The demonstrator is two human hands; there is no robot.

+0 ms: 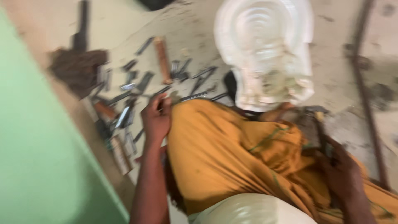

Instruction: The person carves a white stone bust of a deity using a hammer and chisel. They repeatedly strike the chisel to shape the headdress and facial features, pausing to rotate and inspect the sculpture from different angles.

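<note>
Blurred throughout. Along the left edge, a green wall point(37, 137) slanting from upper left to bottom centre-left, closing off that side. Just right of it, at upper left, a brown tangled clump point(78, 68) on the dusty floor point(124, 25). Next, a scatter of metal chisels point(132, 89) spread across the floor from upper centre-left down to mid-left, with a wooden handle point(163, 60) lying among them; little bare floor between the pieces. At centre-left, left hand point(156, 120), fingers curled at the lower right fringe of the scatter, touching or pinching a thin chisel point(159, 92); exact hold too smeared to tell. Right of that hand, orange cloth point(224, 153) over the lap, filling the lower middle. Above it, at upper centre-right, a white carved block point(265, 49) with ringed grooves, resting against the cloth; open floor around its top and right. At lower right, right hand point(342, 172) closed around a dark hammer point(319, 124), head near the block's lower right corner. Farthest right, a long rusty rod point(367, 91) on the floor.
</note>
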